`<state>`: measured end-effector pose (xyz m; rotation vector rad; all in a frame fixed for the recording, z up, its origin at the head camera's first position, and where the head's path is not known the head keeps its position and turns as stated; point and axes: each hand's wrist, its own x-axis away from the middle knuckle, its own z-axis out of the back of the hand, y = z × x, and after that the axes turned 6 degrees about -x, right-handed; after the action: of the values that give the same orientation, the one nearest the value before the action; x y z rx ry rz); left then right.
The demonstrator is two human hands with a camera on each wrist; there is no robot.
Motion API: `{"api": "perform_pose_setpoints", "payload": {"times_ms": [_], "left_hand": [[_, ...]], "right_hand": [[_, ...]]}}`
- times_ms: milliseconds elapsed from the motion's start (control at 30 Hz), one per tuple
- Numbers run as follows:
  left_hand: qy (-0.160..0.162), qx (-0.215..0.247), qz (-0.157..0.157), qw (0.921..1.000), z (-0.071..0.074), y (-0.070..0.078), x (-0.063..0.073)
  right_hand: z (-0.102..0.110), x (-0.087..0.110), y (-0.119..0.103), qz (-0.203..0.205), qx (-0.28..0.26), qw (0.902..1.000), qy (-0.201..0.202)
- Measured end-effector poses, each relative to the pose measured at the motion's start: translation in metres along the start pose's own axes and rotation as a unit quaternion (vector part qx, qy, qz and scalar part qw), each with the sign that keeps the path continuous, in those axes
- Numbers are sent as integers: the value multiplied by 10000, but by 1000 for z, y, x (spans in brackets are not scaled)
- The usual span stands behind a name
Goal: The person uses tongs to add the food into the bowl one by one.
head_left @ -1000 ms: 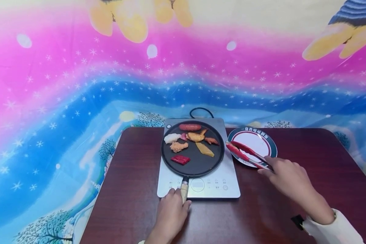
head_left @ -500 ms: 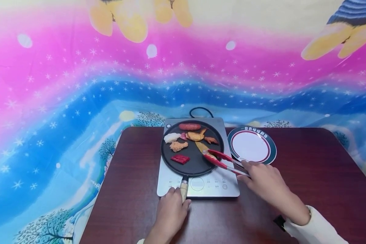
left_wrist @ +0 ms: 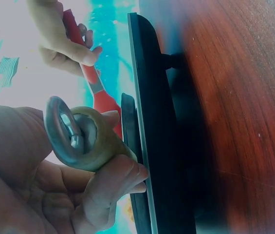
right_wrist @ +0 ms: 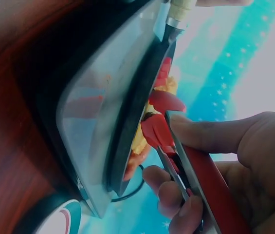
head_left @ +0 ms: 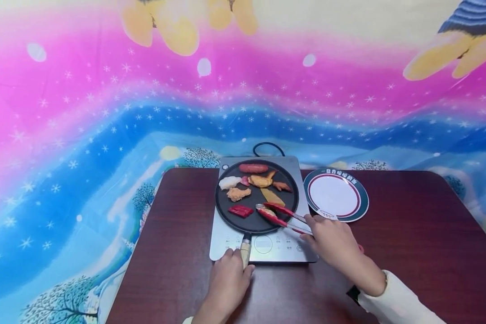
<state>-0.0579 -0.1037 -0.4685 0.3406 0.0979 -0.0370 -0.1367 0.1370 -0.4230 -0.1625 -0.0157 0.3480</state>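
Observation:
In the head view my left hand (head_left: 227,279) grips the wooden handle (head_left: 246,253) of a black frying pan (head_left: 247,223); the left wrist view shows the handle's end (left_wrist: 98,141) between fingers and thumb. My right hand (head_left: 334,238) holds red-tipped tongs (head_left: 281,221), their tips low over the pan's lower right. A small yellowish piece (head_left: 266,211) shows between the tips; I cannot tell its kind. Around it lie a sausage (head_left: 253,168), fried chicken (head_left: 238,194), a chicken wing-like piece (head_left: 261,181), a flat yellow-brown slice (head_left: 272,196), red strips (head_left: 240,211) and a white piece (head_left: 229,182).
The pan stands on a silver induction cooker (head_left: 222,245) with a black cable (head_left: 268,143) behind it. To the right, a white plate with a green rim (head_left: 362,204) rests on the dark wooden table (head_left: 421,225). A printed cloth (head_left: 243,90) hangs behind.
From beside the plate, my right hand has brought the tongs left, over the pan and then toward its front. My left hand has kept its grip on the handle.

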Motion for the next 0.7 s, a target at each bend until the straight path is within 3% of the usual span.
{"api": "perform_pose_setpoints", "payload": {"times_ms": [267,700], "left_hand": [[-90,-12,74,9999,0,1,-1],[-222,-16,188,9996,1,2,-1]], "right_hand": [[-10,1,-2,117,209,9987,453],[-17,-1,5,85,-105,9984,554]]}}
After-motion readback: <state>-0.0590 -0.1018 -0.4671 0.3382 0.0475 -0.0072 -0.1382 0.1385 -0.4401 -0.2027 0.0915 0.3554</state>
